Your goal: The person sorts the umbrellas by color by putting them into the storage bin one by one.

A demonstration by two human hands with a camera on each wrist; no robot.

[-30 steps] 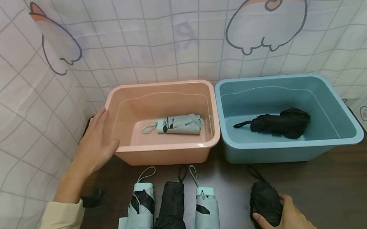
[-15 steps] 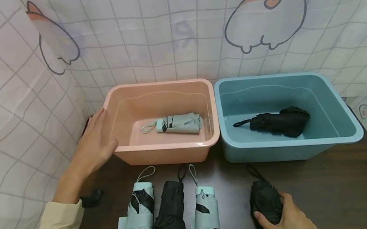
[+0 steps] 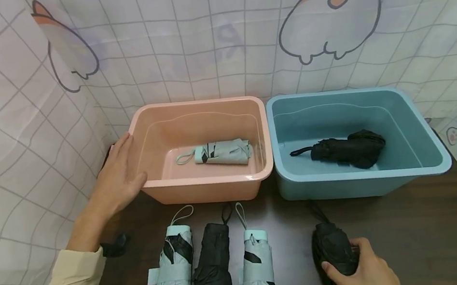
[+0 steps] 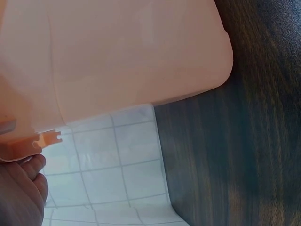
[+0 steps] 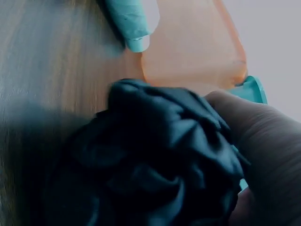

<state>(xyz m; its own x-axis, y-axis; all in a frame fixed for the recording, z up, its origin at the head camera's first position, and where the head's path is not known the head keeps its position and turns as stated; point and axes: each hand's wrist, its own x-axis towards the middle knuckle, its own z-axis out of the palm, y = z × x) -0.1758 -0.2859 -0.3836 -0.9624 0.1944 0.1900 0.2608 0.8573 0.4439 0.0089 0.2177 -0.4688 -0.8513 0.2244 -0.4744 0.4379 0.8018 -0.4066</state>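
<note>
My left hand holds the left rim of a peach plastic bin. In the left wrist view, its curled fingers meet the underside of that rim. A folded black umbrella is in my right hand, thumb on one side and fingers on the other, in front of the blue bin. Its dark bunched cloth fills much of the right wrist view. Inside the peach bin lies a folded mint-green umbrella; a folded black umbrella lies in the blue one.
Left of my right hand, two mint-green umbrellas lie on the dark wooden table, with a black umbrella between them. A white gridded cloth rises behind and beside the bins.
My right hand and the black umbrella in it have shifted slightly right, and the umbrella has turned a little. The left hand stays on the peach bin's rim.
</note>
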